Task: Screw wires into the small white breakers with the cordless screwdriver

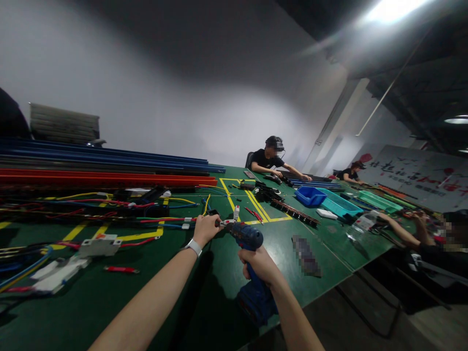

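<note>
My right hand is closed round the grip of a blue cordless drill, whose nose points left toward my left hand. My left hand is closed in a pinch on a small white and red part right at the drill's tip, just above the green table. A pale band sits on my left wrist.
Red and blue long rails lie along the table's far left. Loose wires and white breaker parts lie left of my arms. A blue bin and teal trays stand right. Three other people work at the far end and right side.
</note>
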The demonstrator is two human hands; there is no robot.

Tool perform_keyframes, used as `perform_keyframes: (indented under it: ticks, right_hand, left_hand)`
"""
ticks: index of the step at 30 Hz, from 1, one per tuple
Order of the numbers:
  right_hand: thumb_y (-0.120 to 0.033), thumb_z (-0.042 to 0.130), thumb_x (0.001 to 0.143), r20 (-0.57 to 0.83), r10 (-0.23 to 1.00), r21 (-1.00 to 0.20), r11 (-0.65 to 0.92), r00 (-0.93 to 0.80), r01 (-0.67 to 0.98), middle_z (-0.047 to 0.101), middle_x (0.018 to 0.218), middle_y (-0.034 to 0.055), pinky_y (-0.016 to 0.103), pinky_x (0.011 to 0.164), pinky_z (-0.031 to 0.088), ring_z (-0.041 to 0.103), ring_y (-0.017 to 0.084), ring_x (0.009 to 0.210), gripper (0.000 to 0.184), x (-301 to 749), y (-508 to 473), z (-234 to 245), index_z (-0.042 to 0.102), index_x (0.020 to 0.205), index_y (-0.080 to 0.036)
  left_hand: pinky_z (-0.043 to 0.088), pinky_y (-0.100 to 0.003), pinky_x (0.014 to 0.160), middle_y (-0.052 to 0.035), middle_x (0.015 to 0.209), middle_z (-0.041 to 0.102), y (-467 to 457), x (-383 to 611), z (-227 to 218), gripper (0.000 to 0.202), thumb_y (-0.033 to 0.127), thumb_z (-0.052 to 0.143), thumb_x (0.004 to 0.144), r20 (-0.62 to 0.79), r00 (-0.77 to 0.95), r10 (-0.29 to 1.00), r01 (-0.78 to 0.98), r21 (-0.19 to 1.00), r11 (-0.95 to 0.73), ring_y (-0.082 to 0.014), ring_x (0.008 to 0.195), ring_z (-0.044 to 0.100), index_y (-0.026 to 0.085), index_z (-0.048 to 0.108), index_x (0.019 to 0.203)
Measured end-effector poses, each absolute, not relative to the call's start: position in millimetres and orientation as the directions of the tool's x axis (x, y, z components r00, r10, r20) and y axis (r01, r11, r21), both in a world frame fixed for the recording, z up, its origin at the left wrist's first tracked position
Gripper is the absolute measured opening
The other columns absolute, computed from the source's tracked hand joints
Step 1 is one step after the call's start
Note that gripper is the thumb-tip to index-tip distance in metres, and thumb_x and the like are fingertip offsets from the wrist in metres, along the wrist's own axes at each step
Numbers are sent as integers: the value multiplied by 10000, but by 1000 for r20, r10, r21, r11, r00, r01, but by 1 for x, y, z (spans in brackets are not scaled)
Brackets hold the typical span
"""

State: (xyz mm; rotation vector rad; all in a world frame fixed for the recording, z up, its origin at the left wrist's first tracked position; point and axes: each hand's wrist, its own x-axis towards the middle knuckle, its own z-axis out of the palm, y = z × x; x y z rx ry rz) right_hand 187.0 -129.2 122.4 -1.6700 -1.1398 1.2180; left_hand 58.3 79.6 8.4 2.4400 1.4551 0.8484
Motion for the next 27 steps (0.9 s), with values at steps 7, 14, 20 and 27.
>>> perform_keyframes:
  ticks: [7, 14, 20, 27]
  right_hand:
    - [-224, 530, 671, -262, 956, -933, -286, 133, 219, 411, 415, -77, 212, 389, 326, 485, 115, 350, 86, 188, -128, 121, 445, 667, -212]
    - [-213, 515, 674, -234, 960, -940, -264, 154, 218, 407, 414, -76, 210, 384, 324, 479, 112, 345, 66, 185, -130, 122, 449, 679, -212]
    - [-213, 526, 661, -242, 962, -939, -265, 127, 220, 420, 432, -80, 214, 377, 328, 473, 110, 339, 80, 187, -127, 121, 455, 697, -211]
    - [-230, 542, 665, -262, 957, -936, -283, 124, 210, 422, 437, -85, 212, 380, 340, 479, 105, 339, 94, 189, -127, 120, 458, 699, -208]
  left_hand:
    - [333, -373, 873, -51, 869, 738, 79, 59, 8, 253, 495, 625, 762, 387, 354, 852, 745, 435, -507, -262, 941, 646, 274, 702, 860]
    - [330, -377, 869, -45, 868, 736, 81, 59, 6, 241, 484, 625, 760, 399, 357, 845, 740, 430, -516, -259, 932, 643, 274, 701, 850]
    - [335, -372, 874, -49, 874, 737, 81, 59, 7, 239, 479, 627, 761, 383, 361, 850, 747, 426, -510, -263, 956, 642, 276, 706, 859]
    - [332, -373, 875, -45, 891, 738, 82, 59, 6, 238, 478, 622, 766, 384, 362, 849, 744, 430, -512, -261, 960, 638, 282, 704, 872]
